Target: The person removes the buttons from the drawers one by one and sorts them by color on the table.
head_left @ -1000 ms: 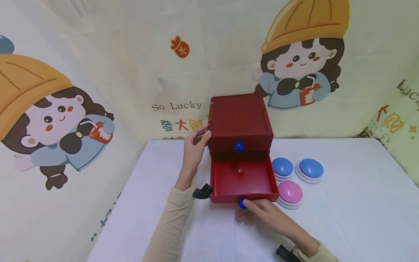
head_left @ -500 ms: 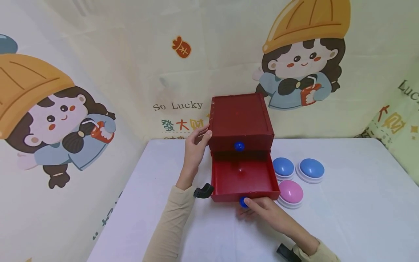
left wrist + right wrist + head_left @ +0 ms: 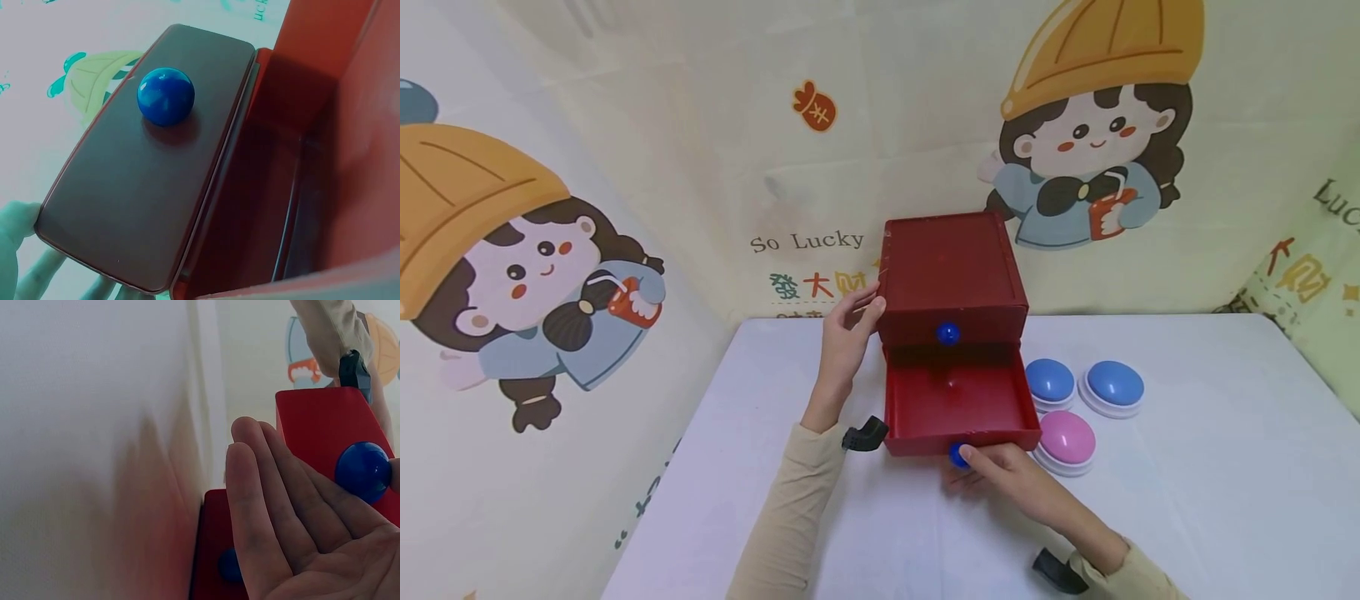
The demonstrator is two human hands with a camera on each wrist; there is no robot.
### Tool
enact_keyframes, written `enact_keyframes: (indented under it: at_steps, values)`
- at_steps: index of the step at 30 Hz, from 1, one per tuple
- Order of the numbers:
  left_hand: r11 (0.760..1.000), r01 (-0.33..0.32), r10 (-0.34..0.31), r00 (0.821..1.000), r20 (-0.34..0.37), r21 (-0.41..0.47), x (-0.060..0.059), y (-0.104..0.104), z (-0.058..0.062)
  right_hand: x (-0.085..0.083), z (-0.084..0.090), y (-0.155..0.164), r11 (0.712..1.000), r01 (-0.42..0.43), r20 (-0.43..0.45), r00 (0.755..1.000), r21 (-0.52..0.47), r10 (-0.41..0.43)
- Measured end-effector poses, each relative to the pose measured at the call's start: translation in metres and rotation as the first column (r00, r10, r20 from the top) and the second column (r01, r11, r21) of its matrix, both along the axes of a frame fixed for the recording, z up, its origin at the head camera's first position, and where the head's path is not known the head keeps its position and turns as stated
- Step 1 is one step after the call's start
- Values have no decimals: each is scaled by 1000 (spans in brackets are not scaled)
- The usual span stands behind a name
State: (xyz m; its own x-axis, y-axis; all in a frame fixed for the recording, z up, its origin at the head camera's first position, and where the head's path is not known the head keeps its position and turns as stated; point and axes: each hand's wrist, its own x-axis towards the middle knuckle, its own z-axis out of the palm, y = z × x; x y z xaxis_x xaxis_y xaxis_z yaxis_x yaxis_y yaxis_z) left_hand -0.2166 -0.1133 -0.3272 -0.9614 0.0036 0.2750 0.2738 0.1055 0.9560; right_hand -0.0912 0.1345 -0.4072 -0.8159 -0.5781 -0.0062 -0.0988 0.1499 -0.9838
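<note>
A red drawer cabinet point(image 3: 951, 258) stands at the table's back, its upper drawer closed, with a blue knob point(image 3: 165, 97). Below it, a red drawer point(image 3: 958, 404) is pulled out, with nothing inside. My left hand point(image 3: 846, 337) rests against the cabinet's left side, thumb at the front edge, fingers along the side. My right hand point(image 3: 1011, 483) pinches the pulled-out drawer's blue knob point(image 3: 362, 472) between thumb and forefinger, its other fingers stretched out straight. A lower drawer front point(image 3: 215, 519) with its own blue knob point(image 3: 230, 565) shows in the right wrist view.
Right of the drawer sit two blue push buttons point(image 3: 1049, 381) and a pink push button point(image 3: 1067, 437) on white bases, the pink one close beside the drawer's front corner. A printed cloth wall point(image 3: 715, 167) rises behind the white table point(image 3: 1210, 467).
The pulled-out drawer has slid slightly inward, away from me, with my right hand moving along on its knob. My left hand has stayed at the cabinet's side.
</note>
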Motion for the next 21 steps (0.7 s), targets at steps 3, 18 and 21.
enact_keyframes:
  at_steps: [3, 18, 21]
  values:
    - [1000, 6, -6, 1000, 3, 2, 0, 0, 1, -1, 0, 0, 1000, 9, -5, 1000, 13, -9]
    - [1000, 22, -22, 1000, 20, -12, -1, -2, 3, -8, 0, 0, 1000, 0, 4, 1000, 11, 0]
    - [1000, 18, -17, 1000, 22, -13, -1, -2, 4, -9, 0, -1, 1000, -2, 4, 1000, 6, 2]
